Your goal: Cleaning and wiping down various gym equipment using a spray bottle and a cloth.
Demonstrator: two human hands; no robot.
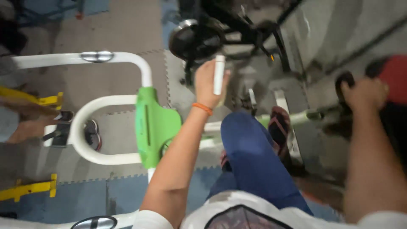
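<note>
My left hand (206,82) is raised and closed around a white cylindrical handle (219,74), with an orange band at its wrist. My right hand (363,94) rests at the right, closed on a black grip (344,79) beside a red rounded part (394,76). Between my arms, my knee in blue trousers (250,152) points forward, and my sandalled foot (279,127) sits on a pedal. A white tubular frame with a green cover (153,125) lies left of my left arm.
Grey and blue foam floor mats (123,29) cover the ground. A black flywheel machine (195,40) stands ahead. Yellow metal bars (29,188) lie at the left edge, near another person's foot (25,118). A grey wall (347,25) rises at the upper right.
</note>
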